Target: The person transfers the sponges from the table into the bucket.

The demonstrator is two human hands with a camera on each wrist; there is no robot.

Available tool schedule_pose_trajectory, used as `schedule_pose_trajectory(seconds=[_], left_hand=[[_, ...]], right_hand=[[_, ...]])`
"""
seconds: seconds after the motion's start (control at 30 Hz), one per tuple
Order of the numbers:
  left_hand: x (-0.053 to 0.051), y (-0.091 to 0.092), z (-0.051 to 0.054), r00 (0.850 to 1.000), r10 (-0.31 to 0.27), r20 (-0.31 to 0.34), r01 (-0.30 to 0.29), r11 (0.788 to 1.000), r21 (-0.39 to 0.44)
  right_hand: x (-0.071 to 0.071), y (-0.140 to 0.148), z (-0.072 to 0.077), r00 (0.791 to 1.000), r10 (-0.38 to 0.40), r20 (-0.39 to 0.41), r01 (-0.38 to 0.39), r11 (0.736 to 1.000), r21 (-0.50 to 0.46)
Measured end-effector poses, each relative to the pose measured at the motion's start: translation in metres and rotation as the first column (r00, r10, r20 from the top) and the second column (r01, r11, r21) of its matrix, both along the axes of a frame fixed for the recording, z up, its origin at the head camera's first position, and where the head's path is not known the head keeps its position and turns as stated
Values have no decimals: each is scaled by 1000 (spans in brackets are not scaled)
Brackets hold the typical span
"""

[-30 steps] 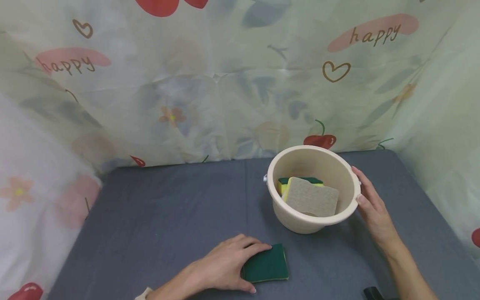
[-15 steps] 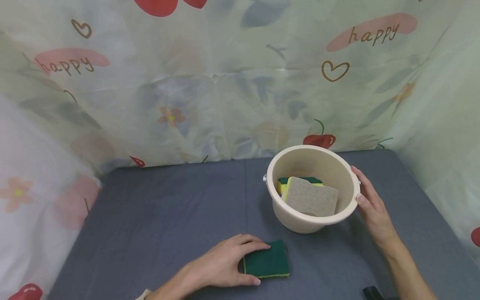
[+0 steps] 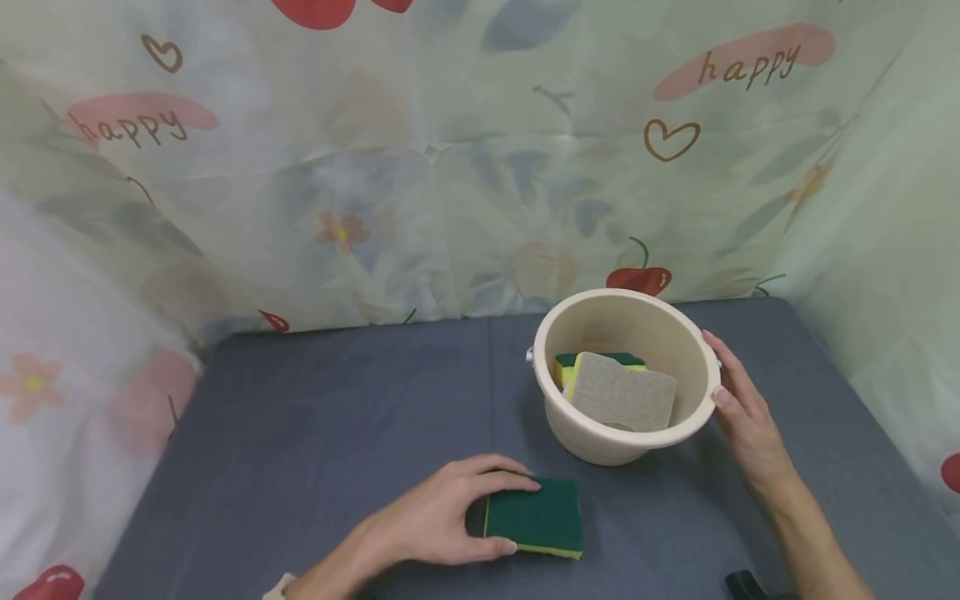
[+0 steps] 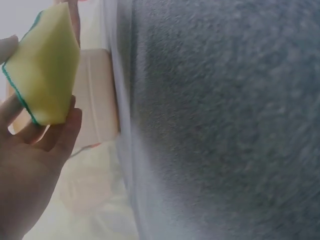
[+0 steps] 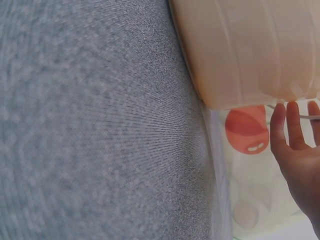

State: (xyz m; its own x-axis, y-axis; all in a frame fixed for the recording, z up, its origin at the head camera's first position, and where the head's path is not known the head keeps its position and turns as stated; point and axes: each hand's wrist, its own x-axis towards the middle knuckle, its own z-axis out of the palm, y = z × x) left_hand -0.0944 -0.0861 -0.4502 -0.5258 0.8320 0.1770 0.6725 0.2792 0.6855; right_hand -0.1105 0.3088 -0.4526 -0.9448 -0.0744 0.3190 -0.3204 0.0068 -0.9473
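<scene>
My left hand (image 3: 442, 517) grips a green and yellow scouring sponge (image 3: 534, 515) between thumb and fingers, at the front of the bucket. In the left wrist view the sponge (image 4: 45, 67) shows its yellow side and is off the cloth. A beige bucket (image 3: 600, 442) stands to the right, upright. Inside it lie a grey-faced sponge (image 3: 626, 396) and a yellow-green sponge (image 3: 566, 371), partly hidden behind it. My right hand (image 3: 753, 429) touches the bucket's right rim with thumb and fingers; in the right wrist view its extended fingertips (image 5: 293, 110) rest against the bucket wall (image 5: 240, 55).
Dark blue-grey cloth covers the table (image 3: 337, 417). A patterned curtain (image 3: 420, 208) hangs at the back and on both sides. A small black object (image 3: 744, 585) lies at the front edge, near the right forearm. The bucket's thin handle (image 5: 312, 117) shows behind my right fingers.
My left hand has raised the sponge a little off the table and tilted it, so its yellow front edge shows more. The right hand and the bucket have stayed in place.
</scene>
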Motion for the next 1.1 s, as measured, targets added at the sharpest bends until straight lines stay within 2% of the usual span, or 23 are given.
schedule_pose_trajectory(seconds=[0.37,0.57,0.7,0.9,1.1], left_hand=[[-7,5,23,991,-64,-119,71,996,53],[-9,9,33,986,-83,-146,96,992,80],[-10,11,40,982,-74,-176,92,991,96],[-12,14,49,961,-43,-272,80,989,125],[-17,16,64,966,-51,-254,86,988,130]], right_hand=[[-2,2,-1,999,29,-20,-29,1000,-5],[-3,2,-2,998,46,-33,-47,999,-21],[-2,2,-2,999,40,-30,-41,999,-18],[-2,2,-1,998,45,-42,-46,999,-22],[-3,2,-2,998,48,-43,-50,998,-29]])
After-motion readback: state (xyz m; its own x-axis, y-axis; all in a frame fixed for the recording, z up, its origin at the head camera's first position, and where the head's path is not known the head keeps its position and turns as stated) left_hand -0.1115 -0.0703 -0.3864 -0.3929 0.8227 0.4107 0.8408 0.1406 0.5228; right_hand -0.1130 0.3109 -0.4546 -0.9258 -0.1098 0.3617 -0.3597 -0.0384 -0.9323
